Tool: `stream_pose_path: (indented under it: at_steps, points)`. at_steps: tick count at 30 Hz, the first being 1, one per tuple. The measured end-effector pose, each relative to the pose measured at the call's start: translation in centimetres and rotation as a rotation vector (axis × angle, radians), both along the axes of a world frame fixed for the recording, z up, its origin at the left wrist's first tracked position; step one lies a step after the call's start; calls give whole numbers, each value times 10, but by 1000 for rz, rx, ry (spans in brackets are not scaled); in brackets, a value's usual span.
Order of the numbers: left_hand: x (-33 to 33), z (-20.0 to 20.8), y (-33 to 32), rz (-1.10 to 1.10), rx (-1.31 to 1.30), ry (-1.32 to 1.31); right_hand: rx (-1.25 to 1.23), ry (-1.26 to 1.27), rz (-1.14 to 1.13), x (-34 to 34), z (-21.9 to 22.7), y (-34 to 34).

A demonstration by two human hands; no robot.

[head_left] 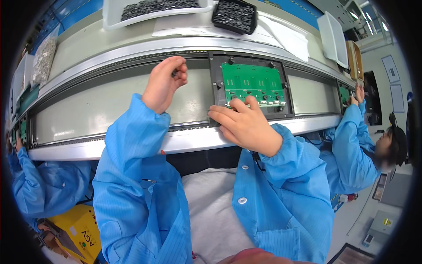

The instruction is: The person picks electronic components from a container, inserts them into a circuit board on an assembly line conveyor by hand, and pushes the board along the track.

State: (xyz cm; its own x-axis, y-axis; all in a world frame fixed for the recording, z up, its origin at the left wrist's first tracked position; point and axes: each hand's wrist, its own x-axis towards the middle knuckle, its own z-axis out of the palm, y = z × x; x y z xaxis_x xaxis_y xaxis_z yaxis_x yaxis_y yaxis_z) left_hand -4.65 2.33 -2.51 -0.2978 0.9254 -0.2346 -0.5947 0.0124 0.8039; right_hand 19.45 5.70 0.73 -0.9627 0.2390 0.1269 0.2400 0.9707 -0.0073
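A green circuit board (252,81) lies in a black carrier frame (218,94) on the conveyor rails. Small round dark parts and whitish parts line the board's near edge. My right hand (248,125) reaches over the near side of the frame. Its fingers are spread, two bent down at the row of parts, the others pointing left over the frame's edge; their tips partly hide the board. To the left of the frame, my left hand (165,83) is raised above the conveyor with curled fingers. A small black component (174,73) shows between them, its exact kind unclear.
Beyond the conveyor stand a white bin (198,9) and a black tray (235,16), both holding many small black parts. White sheets (285,37) lie beside the tray. Co-workers in blue sit at left (48,185) and right (347,149). Aluminium rail (198,140) runs in front of me.
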Motion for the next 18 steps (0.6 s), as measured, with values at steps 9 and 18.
stream_pose_path:
  at_steps: [9,18]
  points:
    - [-21,-33,-5,-71,16,-49,-11,-66,-334,58,-6,12]
    - [-56,-113,-5,-114,-8,-126,-145,-139,-573,116,-22,53]
